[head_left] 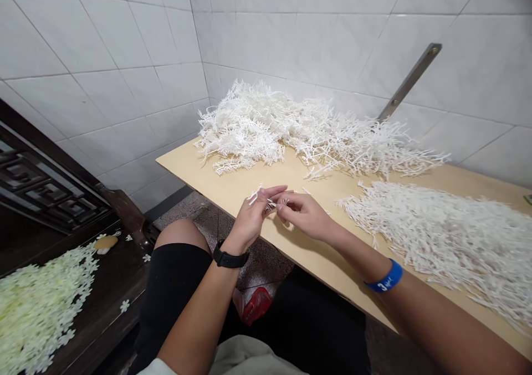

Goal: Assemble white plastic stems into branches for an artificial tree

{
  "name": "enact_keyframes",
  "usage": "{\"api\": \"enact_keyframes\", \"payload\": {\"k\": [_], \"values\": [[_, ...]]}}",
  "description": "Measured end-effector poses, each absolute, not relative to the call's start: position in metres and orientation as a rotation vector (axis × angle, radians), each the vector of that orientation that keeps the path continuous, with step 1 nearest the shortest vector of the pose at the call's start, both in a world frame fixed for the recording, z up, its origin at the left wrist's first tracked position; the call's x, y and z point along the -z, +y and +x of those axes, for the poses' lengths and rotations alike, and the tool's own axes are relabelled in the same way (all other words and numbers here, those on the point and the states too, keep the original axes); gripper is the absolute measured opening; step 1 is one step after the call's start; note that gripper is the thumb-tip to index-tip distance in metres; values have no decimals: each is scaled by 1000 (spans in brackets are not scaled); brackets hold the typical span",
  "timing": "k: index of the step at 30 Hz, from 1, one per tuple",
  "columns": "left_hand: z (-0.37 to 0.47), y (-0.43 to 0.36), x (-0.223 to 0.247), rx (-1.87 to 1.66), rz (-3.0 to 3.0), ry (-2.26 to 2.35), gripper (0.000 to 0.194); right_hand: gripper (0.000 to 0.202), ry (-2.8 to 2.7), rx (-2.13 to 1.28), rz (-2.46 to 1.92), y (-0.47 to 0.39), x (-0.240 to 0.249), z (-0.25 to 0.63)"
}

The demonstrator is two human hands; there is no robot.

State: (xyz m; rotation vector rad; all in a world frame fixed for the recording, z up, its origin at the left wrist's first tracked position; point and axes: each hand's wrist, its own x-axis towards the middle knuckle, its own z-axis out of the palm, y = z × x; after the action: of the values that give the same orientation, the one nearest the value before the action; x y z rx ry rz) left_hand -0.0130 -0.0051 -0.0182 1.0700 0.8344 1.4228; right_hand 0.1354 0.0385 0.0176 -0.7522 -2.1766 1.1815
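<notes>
My left hand (pixel 250 215) is closed on a white plastic branched stem (pixel 254 195), whose forked tip sticks out above the thumb. Just to its right, my right hand (pixel 305 213) pinches thin white strands (pixel 283 202) between thumb and fingertips. The two hands nearly meet over the table's front edge, and where the strands join the stem is hidden by the fingers. Behind them lies a tangled heap of white branched stems (pixel 266 123). A second, flatter pile of white stems (pixel 457 231) spreads beside my right forearm.
The light wooden table (pixel 187 162) stands against a tiled wall with a metal bracket (pixel 409 84). At lower left, pale yellow-green artificial flowers (pixel 37 303) lie on a dark wooden bench (pixel 110 286), near an orange-and-white object (pixel 106 243). A red object (pixel 256 305) is below the table.
</notes>
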Motion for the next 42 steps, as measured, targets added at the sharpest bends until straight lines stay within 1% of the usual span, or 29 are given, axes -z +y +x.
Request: {"api": "enact_keyframes", "payload": {"k": [3,5,8,10,11,12,14,17,19,21,26,29,34,36,39,41,42], "values": [[-14,-3,18,-1454,932,806,50,31,-2199,-1093,-757,39,-16,136],[-15,-1,19,-1486,833,773,50,26,-2208,-1007,-840,41,-15,137],[-15,2,21,-1563,763,778,48,12,-2247,-677,-986,48,-15,142],[-14,3,22,-1575,814,832,44,15,-2256,-483,-1021,52,-16,144],[-13,3,23,-1563,858,852,43,17,-2252,-458,-1018,53,-17,145],[-13,2,23,-1542,910,858,42,17,-2239,-493,-1012,53,-17,144],[-14,0,23,-1484,1027,851,44,17,-2195,-691,-974,52,-17,142],[-16,-2,21,-1378,1196,871,46,27,-2114,-1064,-872,48,-15,136],[-17,-3,20,-1327,1256,884,46,29,-2054,-1229,-814,47,-14,134],[-17,-4,18,-1312,1260,872,47,28,-2021,-1294,-787,46,-14,133],[-11,-5,17,-1399,1148,806,49,28,-2102,-1278,-778,42,-19,134],[-10,-4,19,-1446,1062,811,47,27,-2153,-1189,-778,38,-20,133],[-14,1,19,-1511,792,860,60,28,-2233,-1021,-831,32,-18,132],[-15,2,19,-1512,758,830,59,23,-2291,-849,-905,34,-17,133],[-14,3,17,-1560,729,747,53,13,-2349,-491,-1012,40,-14,136],[-12,2,17,-1566,731,728,52,17,-2320,-393,-1049,44,-13,138],[-12,2,17,-1561,757,731,52,19,-2281,-424,-1050,45,-12,138]]}}
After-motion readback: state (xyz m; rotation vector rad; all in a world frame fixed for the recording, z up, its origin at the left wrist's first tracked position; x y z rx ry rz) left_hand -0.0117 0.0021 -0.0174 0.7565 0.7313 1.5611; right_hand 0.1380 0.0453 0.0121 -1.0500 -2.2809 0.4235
